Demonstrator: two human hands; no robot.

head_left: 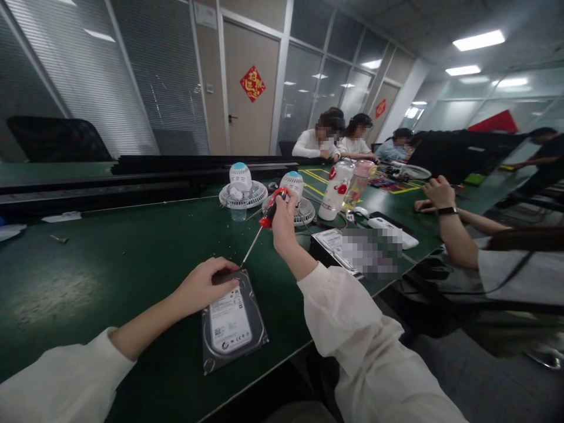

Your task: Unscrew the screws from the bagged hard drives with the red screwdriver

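Observation:
A hard drive (pixel 231 323) with a white label lies flat on the green table (pixel 110 270), close to the near edge. My left hand (pixel 205 285) rests on its top left corner with the fingers curled over the edge, holding it down. My right hand (pixel 283 226) is closed round the red and black handle of a screwdriver (pixel 262 229). The thin shaft slants down to the left, and its tip meets the drive's top edge beside my left fingers.
Two small white desk fans (pixel 242 191) stand behind the screwdriver, with two bottles (pixel 337 191) to their right. Another drive and a white device (pixel 388 229) lie at the right. A person's arm (pixel 449 226) with a watch leans on the table there. More people sit at the far end.

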